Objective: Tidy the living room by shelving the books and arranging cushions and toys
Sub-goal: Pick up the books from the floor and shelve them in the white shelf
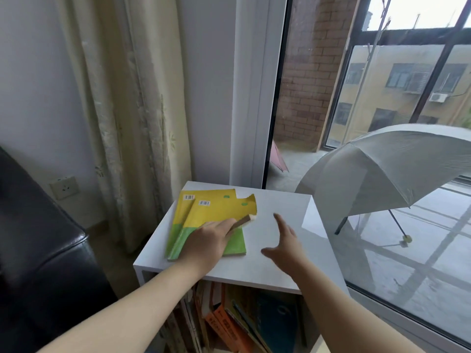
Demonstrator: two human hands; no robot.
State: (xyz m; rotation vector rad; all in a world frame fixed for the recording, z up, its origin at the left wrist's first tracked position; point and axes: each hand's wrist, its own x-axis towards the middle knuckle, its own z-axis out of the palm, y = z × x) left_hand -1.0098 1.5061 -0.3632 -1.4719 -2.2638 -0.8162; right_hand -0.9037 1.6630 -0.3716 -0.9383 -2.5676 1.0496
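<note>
Two yellow-and-green books [216, 212] lie overlapped on top of a white shelf unit [280, 250]. The upper book's cover is torn at its far right corner. My left hand [206, 243] lies on the upper book and grips its right edge, which is lifted a little so the brown page edge shows. My right hand [285, 240] hovers over the bare shelf top to the right of the books, fingers spread and holding nothing. More books [237, 322] stand and lean inside the shelf below, among them orange and dark teal ones.
A dark leather sofa [38, 238] fills the left side. A cream curtain [137, 123] hangs behind the shelf, next to a wall socket [65, 187]. To the right is a glass door [407, 263], with an open grey umbrella [382, 174] and a pink one [277, 159] outside.
</note>
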